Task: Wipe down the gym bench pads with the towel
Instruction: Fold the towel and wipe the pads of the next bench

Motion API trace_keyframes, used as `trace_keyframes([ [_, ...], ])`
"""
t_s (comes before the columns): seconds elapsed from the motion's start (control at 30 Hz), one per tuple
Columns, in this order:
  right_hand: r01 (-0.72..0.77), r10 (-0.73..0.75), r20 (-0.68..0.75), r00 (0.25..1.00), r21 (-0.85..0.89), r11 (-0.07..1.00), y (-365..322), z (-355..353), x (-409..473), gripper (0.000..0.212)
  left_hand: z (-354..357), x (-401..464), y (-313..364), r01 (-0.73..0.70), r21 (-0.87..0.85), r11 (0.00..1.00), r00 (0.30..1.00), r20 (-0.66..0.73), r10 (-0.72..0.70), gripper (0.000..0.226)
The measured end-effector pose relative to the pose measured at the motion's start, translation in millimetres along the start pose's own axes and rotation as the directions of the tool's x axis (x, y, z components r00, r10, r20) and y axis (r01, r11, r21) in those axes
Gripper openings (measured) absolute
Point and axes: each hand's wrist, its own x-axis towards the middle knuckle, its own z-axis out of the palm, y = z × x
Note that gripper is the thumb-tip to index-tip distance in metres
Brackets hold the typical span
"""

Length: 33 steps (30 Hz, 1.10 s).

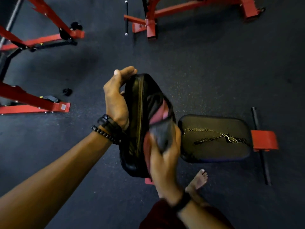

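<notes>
From the head view, your left hand [115,98] wraps the top edge of the tilted black padded backrest [140,123], its grip curled over the rim. Your right hand [163,156], blurred, has its grip bunched on the dark towel with pink stripes [158,119], pressed against the backrest face. The towel could slip loose, since little cloth sits under your fingers. The flat black seat pad [214,138], beside it, shows cracked, split vinyl that could snag the cloth.

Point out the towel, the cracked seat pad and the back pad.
towel [160,134]: head view, dark fold above the fingers.
cracked seat pad [214,151]: head view, bare top surface.
back pad [137,103]: head view, side edge.
</notes>
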Motion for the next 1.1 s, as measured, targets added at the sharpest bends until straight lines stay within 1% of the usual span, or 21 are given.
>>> trace_keyframes([
  [0.07, -0.078, 0.079, -0.018, 0.997, 0.038, 0.996, -1.2, 27.7, 75.3, 0.060, 0.0, -1.1, 0.1, -0.010, 0.022, 1.000, 1.000, -0.005, 0.010, 0.050],
  [0.13, -0.172, 0.169, -0.056, 0.984, -0.052, 0.984, -2.2, 44.9, 146.3, 0.069, -0.4, -1.4, 0.0, -0.010, 0.091, 0.996, 1.000, 0.021, 0.008, 0.047],
  [0.17, -0.156, 0.149, -0.073, 0.986, -0.097, 0.983, 0.1, 46.1, 156.5, 0.068, -1.6, -3.3, 1.1, -0.016, 0.145, 0.989, 0.998, 0.058, 0.007, 0.048],
  [0.2, -0.109, 0.105, -0.040, 0.994, -0.108, 0.988, 1.6, 42.6, 148.6, 0.067, -5.1, -6.1, 2.9, -0.032, 0.213, 0.976, 0.995, 0.103, 0.011, 0.052],
  [0.27, 0.004, -0.003, 0.047, 0.999, -0.020, 1.000, 7.0, 23.1, 85.7, 0.061, -14.3, -10.0, 4.0, -0.084, 0.354, 0.931, 0.971, 0.240, -0.004, 0.063],
  [0.33, 0.025, -0.032, 0.101, 0.994, 0.077, 0.997, 6.8, -3.7, 1.8, 0.058, -18.0, -14.7, 1.2, -0.115, 0.495, 0.861, 0.945, 0.322, -0.058, 0.061],
  [0.4, 0.038, -0.045, 0.069, 0.997, 0.099, 0.994, 1.2, -15.1, -43.4, 0.059, -12.7, -23.5, -3.8, -0.197, 0.622, 0.758, 0.953, 0.304, -0.002, 0.062],
  [0.47, -0.019, 0.019, -0.009, 1.000, 0.059, 0.998, -5.3, -3.0, -4.4, 0.057, -4.5, -28.2, -9.6, -0.272, 0.687, 0.674, 0.955, 0.280, 0.101, 0.071],
  [0.53, -0.136, 0.138, -0.016, 0.990, 0.087, 0.987, 1.6, 25.0, 71.6, 0.068, -3.7, -26.0, -10.8, -0.263, 0.706, 0.658, 0.959, 0.263, 0.102, 0.076],
  [0.6, -0.250, 0.250, -0.044, 0.967, 0.006, 0.968, 7.3, 43.3, 146.5, 0.076, -6.2, -25.9, -9.7, -0.260, 0.714, 0.649, 0.960, 0.264, 0.094, 0.074],
  [0.67, -0.250, 0.248, -0.048, 0.968, -0.052, 0.967, 10.5, 44.5, 165.6, 0.079, -5.1, -29.0, -8.2, -0.272, 0.711, 0.648, 0.958, 0.265, 0.111, 0.067],
  [0.7, -0.201, 0.200, -0.023, 0.980, -0.052, 0.978, 11.1, 39.4, 149.5, 0.073, -4.5, -31.3, -8.1, -0.269, 0.703, 0.659, 0.960, 0.255, 0.120, 0.063],
  [0.77, -0.060, 0.060, 0.018, 0.998, 0.020, 0.998, 11.1, 19.5, 81.0, 0.055, -4.1, -31.5, -6.0, -0.263, 0.672, 0.692, 0.962, 0.233, 0.140, 0.058],
  [0.8, -0.005, 0.003, 0.035, 0.999, 0.061, 0.998, 6.0, 4.9, 40.0, 0.053, -4.4, -30.1, -5.5, -0.255, 0.661, 0.706, 0.965, 0.225, 0.138, 0.059],
  [0.87, 0.097, -0.100, 0.028, 0.995, 0.088, 0.991, -1.1, -16.2, -17.6, 0.064, -5.6, -29.4, -5.1, -0.240, 0.650, 0.721, 0.968, 0.220, 0.124, 0.062],
  [0.9, 0.076, -0.077, 0.008, 0.997, 0.094, 0.993, 0.2, -15.9, -14.1, 0.063, -5.9, -28.9, -4.8, -0.242, 0.645, 0.725, 0.967, 0.223, 0.124, 0.062],
  [0.97, -0.101, 0.103, -0.015, 0.995, 0.125, 0.987, 10.4, 2.0, 35.1, 0.050, -5.6, -28.8, -4.7, -0.257, 0.644, 0.721, 0.963, 0.235, 0.134, 0.062],
  [1.0, -0.194, 0.199, -0.045, 0.979, 0.099, 0.976, 14.5, 15.7, 69.4, 0.051, -5.4, -29.1, -4.6, -0.269, 0.644, 0.716, 0.959, 0.244, 0.141, 0.062],
  [1.03, -0.257, 0.261, -0.074, 0.963, 0.052, 0.965, 14.0, 27.2, 102.4, 0.057, -5.3, -29.8, -3.6, -0.280, 0.643, 0.712, 0.956, 0.257, 0.144, 0.062],
  [1.07, -0.277, 0.274, -0.091, 0.957, -0.016, 0.961, 12.2, 34.3, 126.6, 0.061, -5.0, -29.6, -3.0, -0.288, 0.642, 0.711, 0.953, 0.268, 0.143, 0.062],
  [1.1, -0.237, 0.228, -0.106, 0.968, -0.082, 0.968, 10.7, 39.6, 136.3, 0.060, -4.7, -29.9, -2.2, -0.289, 0.638, 0.714, 0.951, 0.277, 0.137, 0.062],
])
